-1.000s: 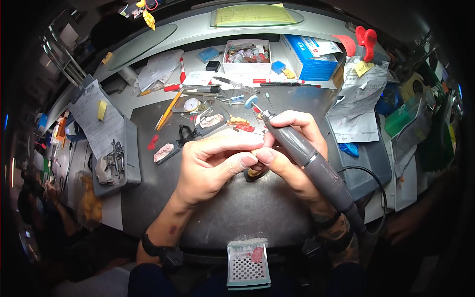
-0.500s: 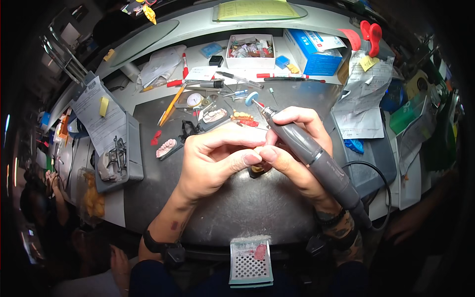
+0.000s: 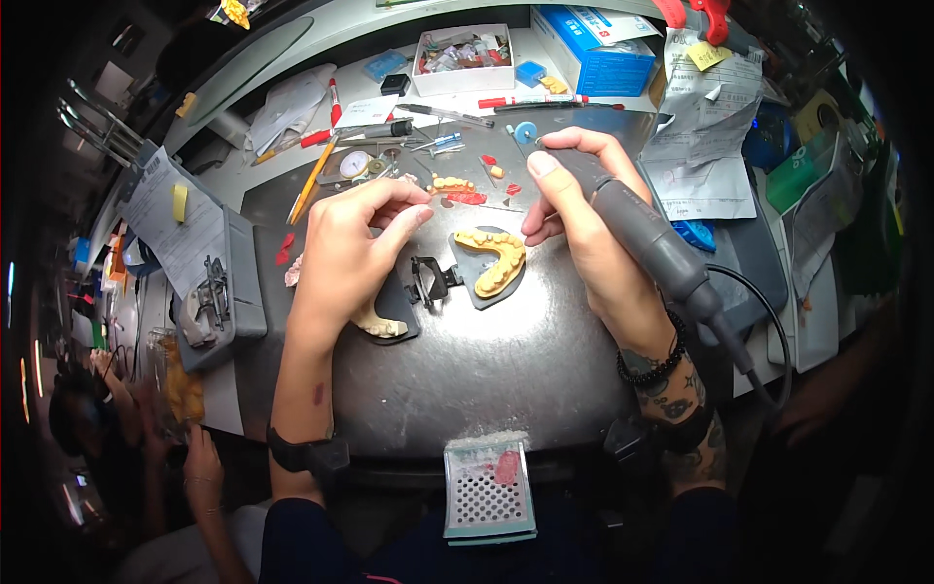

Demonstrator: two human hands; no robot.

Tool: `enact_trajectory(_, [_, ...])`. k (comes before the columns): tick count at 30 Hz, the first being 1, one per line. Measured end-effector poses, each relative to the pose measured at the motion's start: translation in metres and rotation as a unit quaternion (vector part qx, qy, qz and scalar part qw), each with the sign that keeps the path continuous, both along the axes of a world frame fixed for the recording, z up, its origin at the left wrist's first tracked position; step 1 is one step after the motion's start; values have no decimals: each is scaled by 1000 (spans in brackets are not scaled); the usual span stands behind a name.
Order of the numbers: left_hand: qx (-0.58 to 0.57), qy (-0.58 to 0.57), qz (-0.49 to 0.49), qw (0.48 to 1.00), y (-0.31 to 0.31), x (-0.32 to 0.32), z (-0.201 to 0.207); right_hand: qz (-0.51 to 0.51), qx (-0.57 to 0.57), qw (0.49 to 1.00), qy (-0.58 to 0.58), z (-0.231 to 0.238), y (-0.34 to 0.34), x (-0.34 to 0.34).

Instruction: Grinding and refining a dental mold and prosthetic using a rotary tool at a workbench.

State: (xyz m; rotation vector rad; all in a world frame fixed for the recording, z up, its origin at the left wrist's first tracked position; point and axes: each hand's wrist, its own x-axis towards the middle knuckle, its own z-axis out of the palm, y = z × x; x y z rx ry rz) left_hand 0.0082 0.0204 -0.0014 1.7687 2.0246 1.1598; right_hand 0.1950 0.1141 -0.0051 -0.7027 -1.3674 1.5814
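Note:
My right hand (image 3: 598,229) is wrapped round a grey rotary handpiece (image 3: 647,229), its blue polishing wheel (image 3: 526,132) pointing away from me. Left of it, my left hand (image 3: 355,234) hovers with thumb and fingertips drawn together; whatever may be between them is hidden. Between the hands lies a yellow dental cast (image 3: 503,265) on a grey base plate. A black hinge (image 3: 434,282) sits beside it. Partly under my left hand is a second, paler cast (image 3: 382,324). Beyond my fingers lies a small yellow tooth piece (image 3: 452,184) by red wax scraps (image 3: 467,199).
A white box of small packets (image 3: 462,68) and a blue carton (image 3: 593,58) stand at the back. Pens, a pencil (image 3: 313,185) and a dial gauge (image 3: 354,164) lie behind my left hand. Grey trays flank the dark work surface (image 3: 467,389). A co-worker's arm (image 3: 204,477) shows at lower left.
My hands, together at the middle before, have moved apart. The left went left, and the right keeps the handpiece. The yellow cast now shows between them, and the view has shifted.

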Motion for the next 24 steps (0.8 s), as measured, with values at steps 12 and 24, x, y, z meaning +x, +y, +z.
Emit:
enact_trajectory(12, [-2,-39,-22,999,3,10,-3,-82,73,993,35,5,5,12])
enact_trajectory(24, [-53,57,-129,989,28,25,-16,-8,7,999,-46,-23,9,0])
